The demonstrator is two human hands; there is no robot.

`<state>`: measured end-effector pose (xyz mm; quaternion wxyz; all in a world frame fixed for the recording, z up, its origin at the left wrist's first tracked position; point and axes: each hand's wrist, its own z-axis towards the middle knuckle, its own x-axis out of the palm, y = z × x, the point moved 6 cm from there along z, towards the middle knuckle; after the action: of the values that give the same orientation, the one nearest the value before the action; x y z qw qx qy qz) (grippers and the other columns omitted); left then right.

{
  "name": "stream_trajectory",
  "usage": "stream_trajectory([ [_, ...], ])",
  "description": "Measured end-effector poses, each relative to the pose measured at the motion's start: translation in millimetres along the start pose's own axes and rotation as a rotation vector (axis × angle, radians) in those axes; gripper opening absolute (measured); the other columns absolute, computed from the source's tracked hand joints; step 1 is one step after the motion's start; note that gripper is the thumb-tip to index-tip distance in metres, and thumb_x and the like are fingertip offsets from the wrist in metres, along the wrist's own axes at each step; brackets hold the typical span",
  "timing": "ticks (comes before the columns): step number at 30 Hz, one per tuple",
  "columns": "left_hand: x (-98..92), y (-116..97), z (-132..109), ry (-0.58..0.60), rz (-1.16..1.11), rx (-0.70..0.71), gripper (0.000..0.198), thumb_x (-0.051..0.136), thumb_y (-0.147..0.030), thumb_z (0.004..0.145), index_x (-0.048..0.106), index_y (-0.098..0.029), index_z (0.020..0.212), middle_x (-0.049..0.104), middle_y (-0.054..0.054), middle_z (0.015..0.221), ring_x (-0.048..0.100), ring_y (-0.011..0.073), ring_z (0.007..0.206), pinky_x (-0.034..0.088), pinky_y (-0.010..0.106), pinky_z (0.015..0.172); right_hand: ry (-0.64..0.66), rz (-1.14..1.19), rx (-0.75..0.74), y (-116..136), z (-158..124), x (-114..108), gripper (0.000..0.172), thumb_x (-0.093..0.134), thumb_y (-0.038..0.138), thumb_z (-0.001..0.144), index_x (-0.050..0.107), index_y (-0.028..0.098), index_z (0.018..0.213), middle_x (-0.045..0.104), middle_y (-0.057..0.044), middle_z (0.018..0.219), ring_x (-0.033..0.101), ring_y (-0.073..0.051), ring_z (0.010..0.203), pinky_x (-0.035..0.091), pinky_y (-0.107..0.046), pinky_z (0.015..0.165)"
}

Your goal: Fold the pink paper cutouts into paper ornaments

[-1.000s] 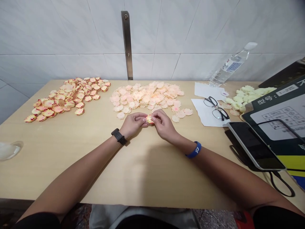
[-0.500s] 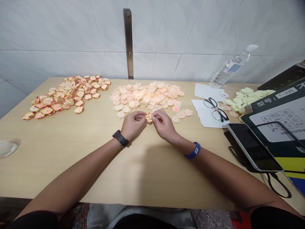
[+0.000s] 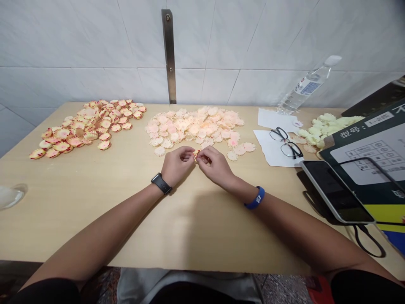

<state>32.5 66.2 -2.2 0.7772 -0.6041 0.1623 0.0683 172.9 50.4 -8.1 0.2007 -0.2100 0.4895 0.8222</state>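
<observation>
Evidently left hand (image 3: 175, 164), right hand (image 3: 217, 165) pinch disc (image 3: 196, 155), fingertips closed, likely steadying; pale pile (image 3: 196, 123) toward back edge of table (image 3: 152, 236). Handy there, presumably.

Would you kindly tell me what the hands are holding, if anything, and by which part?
A small red-and-yellow flower piece, mostly hidden, pinched at its opposite edges between the left hand and the right hand.
</observation>
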Motion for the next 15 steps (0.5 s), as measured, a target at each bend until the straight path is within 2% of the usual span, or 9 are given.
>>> stream_trajectory([
  [5,-1.1,-3.6,-1.0,-0.004,0.037,0.024,0.013,0.065,-0.019,0.077,0.073,-0.017,0.086,0.075,0.005,0.087,0.07,0.0164,0.079,0.054,0.026,0.076,0.01,-0.123,0.02,3.7,-1.5,-2.3,0.015,0.057,0.028,0.087,0.065,0.02,0.078,0.056,-0.002,0.067,0.05,-0.015,0.061,0.036,-0.028,0.059],
  [9,-0.4,-4.5,-1.5,0.007,0.09,0.025,0.014,0.064,-0.023,0.079,0.073,-0.016,0.087,0.076,0.007,0.086,0.07,0.0175,0.079,0.054,0.028,0.076,0.057,-0.098,0.078,1.1,-2.0,0.4,0.02,0.053,0.03,0.089,0.065,0.019,0.079,0.052,0.001,0.057,0.046,-0.014,0.054,0.031,-0.028,0.056],
  [12,0.6,-4.4,-1.9,0.025,0.099,0.026,0.015,0.065,-0.025,0.079,0.073,-0.015,0.087,0.075,0.007,0.085,0.07,0.0178,0.08,0.054,0.028,0.077,0.097,-0.034,0.079,1.4,-1.2,2.8,0.02,0.051,0.027,0.087,0.059,0.019,0.07,0.052,0.001,0.059,0.045,-0.013,0.055,0.031,-0.027,0.056],
  [15,1.3,-3.2,-1.1,0.044,0.079,0.004,0.015,0.064,-0.023,0.077,0.073,-0.015,0.085,0.075,0.006,0.084,0.069,0.0175,0.079,0.054,0.027,0.076,0.118,0.036,0.126,-0.4,0.2,3.3,0.021,0.052,0.022,0.08,0.047,0.019,0.06,0.043,0.004,0.055,0.04,-0.01,0.054,0.028,-0.026,0.054],
])
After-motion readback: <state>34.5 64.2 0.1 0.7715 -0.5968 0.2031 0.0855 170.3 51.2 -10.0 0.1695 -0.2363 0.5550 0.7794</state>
